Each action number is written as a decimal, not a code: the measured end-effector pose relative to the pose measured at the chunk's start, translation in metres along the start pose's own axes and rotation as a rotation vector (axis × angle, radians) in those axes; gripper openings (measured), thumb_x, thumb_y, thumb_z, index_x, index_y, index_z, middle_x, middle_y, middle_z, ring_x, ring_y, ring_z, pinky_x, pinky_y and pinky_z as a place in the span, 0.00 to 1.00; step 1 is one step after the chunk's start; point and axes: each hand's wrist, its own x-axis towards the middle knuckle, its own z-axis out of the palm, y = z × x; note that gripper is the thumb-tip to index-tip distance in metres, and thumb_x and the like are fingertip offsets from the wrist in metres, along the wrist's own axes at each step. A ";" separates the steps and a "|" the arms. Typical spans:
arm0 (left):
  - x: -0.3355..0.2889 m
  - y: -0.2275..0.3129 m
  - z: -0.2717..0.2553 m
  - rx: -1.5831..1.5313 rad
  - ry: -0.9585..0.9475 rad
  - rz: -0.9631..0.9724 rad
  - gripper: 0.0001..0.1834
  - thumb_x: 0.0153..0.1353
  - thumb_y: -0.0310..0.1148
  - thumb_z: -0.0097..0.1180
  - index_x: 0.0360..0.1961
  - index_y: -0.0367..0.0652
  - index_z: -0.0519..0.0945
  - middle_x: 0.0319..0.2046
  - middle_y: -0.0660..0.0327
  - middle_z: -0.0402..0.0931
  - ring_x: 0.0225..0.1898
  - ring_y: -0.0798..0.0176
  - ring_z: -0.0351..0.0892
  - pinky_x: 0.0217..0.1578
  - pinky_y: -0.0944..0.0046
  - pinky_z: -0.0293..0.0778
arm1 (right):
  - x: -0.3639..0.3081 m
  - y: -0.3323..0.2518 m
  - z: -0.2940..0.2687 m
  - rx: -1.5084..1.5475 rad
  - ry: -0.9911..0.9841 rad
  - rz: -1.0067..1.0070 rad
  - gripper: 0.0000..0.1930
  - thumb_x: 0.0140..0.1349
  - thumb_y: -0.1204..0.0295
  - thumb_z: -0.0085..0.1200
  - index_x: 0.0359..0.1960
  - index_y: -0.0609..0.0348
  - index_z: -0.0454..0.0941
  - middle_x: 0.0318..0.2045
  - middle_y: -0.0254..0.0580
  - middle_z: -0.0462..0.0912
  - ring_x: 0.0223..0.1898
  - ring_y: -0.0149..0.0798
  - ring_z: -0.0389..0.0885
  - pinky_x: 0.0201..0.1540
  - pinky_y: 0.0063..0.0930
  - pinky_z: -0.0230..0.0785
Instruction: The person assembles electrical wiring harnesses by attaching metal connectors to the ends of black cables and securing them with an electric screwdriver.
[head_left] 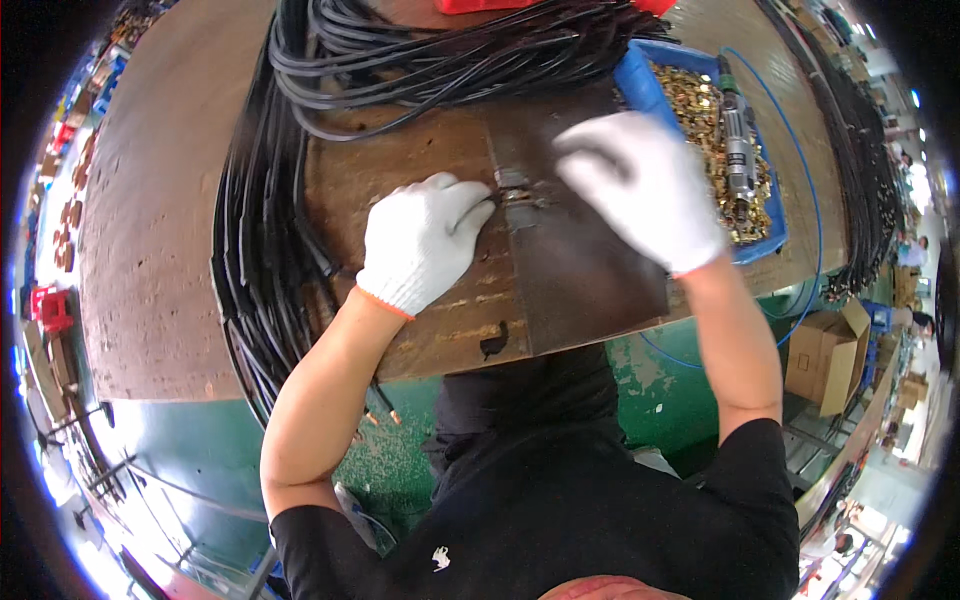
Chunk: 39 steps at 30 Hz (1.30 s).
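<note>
My left hand point(422, 240), in a white knitted glove, is closed with thumb and forefinger pinched together. What the pinch holds, if anything, is too small to make out. Just right of those fingertips, a small metal fixture point(518, 199) sits on the worn brown table point(420, 325). My right hand point(645, 185), gloved the same way, hovers over the dark plate point(590, 270) beside a blue bin point(645, 88). Motion smears its fingers, so its grip is unclear. Small brass-coloured fittings point(690, 105) fill the bin, and a silver power tool point(738, 150) lies across them.
Long black cables point(255, 230) hang over the table's front edge at left, and more loop across the back point(450, 65). A blue air hose point(812, 190) curves round the bin's right side. Another black bundle point(850, 170) lies far right. An open cardboard box point(825, 355) stands below.
</note>
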 end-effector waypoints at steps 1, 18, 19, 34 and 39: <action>-0.001 0.002 -0.002 0.008 0.004 -0.015 0.09 0.66 0.36 0.65 0.43 0.46 0.91 0.36 0.53 0.86 0.39 0.44 0.87 0.42 0.49 0.82 | -0.005 0.012 -0.019 -0.109 0.084 0.082 0.12 0.66 0.62 0.65 0.45 0.52 0.91 0.45 0.47 0.91 0.49 0.52 0.88 0.55 0.44 0.79; 0.004 -0.005 0.001 -0.070 0.036 0.040 0.07 0.65 0.37 0.66 0.40 0.49 0.91 0.37 0.57 0.86 0.41 0.46 0.87 0.42 0.49 0.82 | -0.057 0.162 -0.122 0.611 0.314 0.759 0.21 0.64 0.65 0.62 0.56 0.62 0.80 0.36 0.38 0.84 0.30 0.30 0.81 0.32 0.26 0.73; 0.009 -0.002 0.005 -0.092 0.032 0.048 0.07 0.64 0.37 0.66 0.40 0.49 0.91 0.37 0.57 0.86 0.41 0.45 0.87 0.42 0.49 0.82 | -0.072 0.193 -0.143 0.901 0.347 0.714 0.18 0.64 0.65 0.61 0.52 0.62 0.81 0.37 0.42 0.85 0.32 0.34 0.83 0.34 0.28 0.75; 0.007 -0.001 -0.001 -0.027 -0.028 0.000 0.10 0.65 0.36 0.66 0.43 0.47 0.92 0.40 0.55 0.87 0.42 0.46 0.88 0.45 0.53 0.82 | 0.047 -0.013 0.021 1.786 0.358 0.085 0.14 0.64 0.83 0.55 0.51 0.60 0.76 0.41 0.52 0.87 0.33 0.46 0.89 0.34 0.46 0.88; 0.009 0.001 0.001 -0.041 -0.039 -0.005 0.10 0.65 0.36 0.66 0.44 0.47 0.92 0.40 0.54 0.86 0.43 0.46 0.88 0.45 0.53 0.82 | 0.042 0.003 0.045 1.803 0.212 0.022 0.17 0.66 0.79 0.61 0.55 0.63 0.73 0.43 0.58 0.83 0.36 0.51 0.87 0.39 0.48 0.86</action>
